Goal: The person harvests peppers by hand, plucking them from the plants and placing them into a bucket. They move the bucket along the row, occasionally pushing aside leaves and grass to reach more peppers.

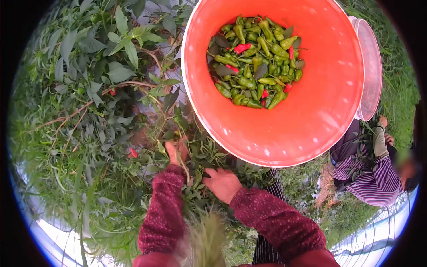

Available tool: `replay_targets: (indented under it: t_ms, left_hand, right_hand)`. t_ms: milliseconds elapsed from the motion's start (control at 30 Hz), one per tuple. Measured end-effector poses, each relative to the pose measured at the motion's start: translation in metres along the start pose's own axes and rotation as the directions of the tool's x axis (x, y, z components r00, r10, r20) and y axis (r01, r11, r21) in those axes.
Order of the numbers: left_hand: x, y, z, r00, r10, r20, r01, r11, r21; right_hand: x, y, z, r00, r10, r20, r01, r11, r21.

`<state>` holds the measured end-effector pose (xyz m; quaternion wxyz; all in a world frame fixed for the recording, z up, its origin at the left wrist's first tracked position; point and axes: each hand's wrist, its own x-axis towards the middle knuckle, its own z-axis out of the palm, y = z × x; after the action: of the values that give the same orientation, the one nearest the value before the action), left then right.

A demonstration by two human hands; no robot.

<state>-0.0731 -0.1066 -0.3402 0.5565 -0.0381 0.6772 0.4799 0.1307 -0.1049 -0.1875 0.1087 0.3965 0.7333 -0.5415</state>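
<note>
A big orange bucket [311, 111] fills the upper middle, its bottom covered with green peppers [255, 62] and a few red ones. Just below its rim both my hands reach into a leafy pepper plant [115, 75]. My left hand [176, 151] is closed around a thin stem among the leaves. My right hand [223, 183] lies on the foliage with fingers spread, nothing visible in it. Both arms wear dark red dotted sleeves.
A red pepper [133, 152] hangs in the leaves left of my left hand. A clear bucket [370, 71] stands behind the orange one. Another person in a striped top [369, 178] crouches at the right. Grass surrounds everything.
</note>
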Motion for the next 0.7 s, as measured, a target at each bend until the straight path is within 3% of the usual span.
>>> replay_targets:
  t_ms: [67,100,133,200,267,333,367,433,467,533,600,633,667,700]
  left_hand:
    - [-0.008,0.002,-0.007,0.966,0.240,0.095,-0.258,0.917,0.303]
    - [-0.008,0.005,-0.010,0.984,0.116,0.135,-0.152,0.942,0.299]
    - [-0.017,0.015,-0.005,0.996,-0.021,0.090,0.009,0.992,0.125]
    - [-0.037,0.036,0.007,0.957,-0.291,-0.007,0.277,0.917,-0.287]
    - [-0.027,0.028,-0.007,0.987,-0.104,0.121,0.091,0.990,0.106]
    - [0.004,-0.009,-0.034,0.986,-0.115,0.118,0.122,0.991,-0.056]
    - [0.021,-0.028,-0.052,0.981,-0.158,0.112,0.168,0.982,-0.088]
    - [0.009,-0.021,-0.031,0.989,-0.076,0.130,0.079,0.997,-0.019]
    - [-0.001,-0.009,-0.021,0.980,-0.190,0.055,0.194,0.978,-0.079]
    - [-0.020,0.003,-0.009,0.957,-0.289,0.003,0.286,0.946,-0.155]
    - [-0.044,0.014,0.001,0.974,-0.197,-0.114,0.208,0.974,0.094]
    - [-0.055,0.023,0.017,0.976,-0.193,-0.104,0.202,0.975,0.087]
    - [-0.065,0.034,0.032,0.937,-0.307,-0.167,0.302,0.952,-0.058]
    - [-0.069,0.042,0.038,0.879,-0.424,-0.217,0.383,0.900,-0.208]
  right_hand:
    - [-0.002,-0.003,-0.010,1.000,-0.005,-0.011,0.005,1.000,-0.020]
    - [-0.001,-0.005,-0.017,1.000,-0.015,-0.026,0.014,0.999,-0.042]
    - [-0.003,-0.009,-0.024,0.999,-0.018,-0.029,0.017,0.999,-0.044]
    - [-0.009,-0.020,-0.044,0.982,0.000,-0.188,-0.016,0.996,-0.087]
    - [-0.004,-0.026,-0.073,0.983,-0.008,-0.185,-0.007,0.997,-0.079]
    - [0.015,-0.030,-0.092,0.884,0.014,-0.467,0.016,0.998,0.060]
    - [0.032,-0.028,-0.092,0.885,0.014,-0.465,0.012,0.998,0.054]
    - [0.082,-0.019,-0.078,0.704,0.045,-0.709,0.063,0.990,0.125]
    - [0.103,-0.019,-0.075,0.695,0.030,-0.718,0.076,0.991,0.114]
    - [0.139,-0.013,-0.070,0.655,0.147,-0.741,0.033,0.974,0.223]
    - [0.170,0.000,-0.062,0.635,0.267,-0.725,-0.033,0.947,0.320]
    - [0.181,0.008,-0.062,0.712,0.360,-0.602,-0.124,0.909,0.398]
    - [0.183,0.004,-0.073,0.708,0.353,-0.611,-0.123,0.914,0.386]
    - [0.181,-0.002,-0.084,0.779,0.394,-0.488,-0.210,0.897,0.388]
